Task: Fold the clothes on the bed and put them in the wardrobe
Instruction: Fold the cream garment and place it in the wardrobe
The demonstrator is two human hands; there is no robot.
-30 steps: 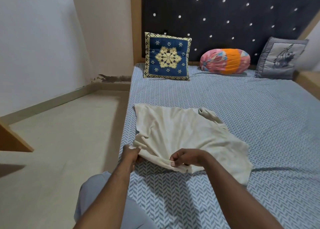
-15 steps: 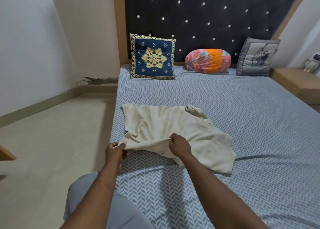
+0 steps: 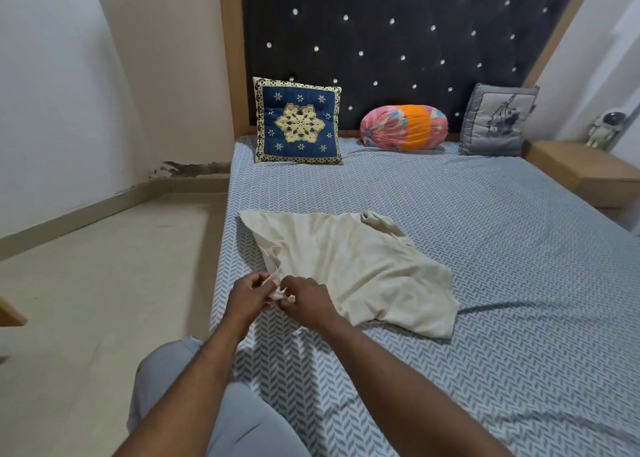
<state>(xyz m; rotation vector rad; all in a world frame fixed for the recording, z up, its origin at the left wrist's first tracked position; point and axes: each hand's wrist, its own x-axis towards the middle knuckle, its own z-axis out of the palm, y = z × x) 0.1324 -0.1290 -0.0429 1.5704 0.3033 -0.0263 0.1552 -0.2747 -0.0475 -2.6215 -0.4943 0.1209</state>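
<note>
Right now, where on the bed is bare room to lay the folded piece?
Bare sheet lies right of the cream garment, out to the bedside table, and between it and the pillows: blue cushion, bolster, grey cushion. Crowded: the near left edge, where both hands pinch cloth.

Garment (image 3: pixel 349 266) corner bunched, hidden between left hand (image 3: pixel 246 295) and right hand (image 3: pixel 306 299)

White walls (image 3: pixel 62 86), beige floor (image 3: pixel 104 301), dark studded headboard (image 3: pixel 398 41), wooden side shelf (image 3: pixel 585 169) beside the bed (image 3: pixel 502 283)
</note>
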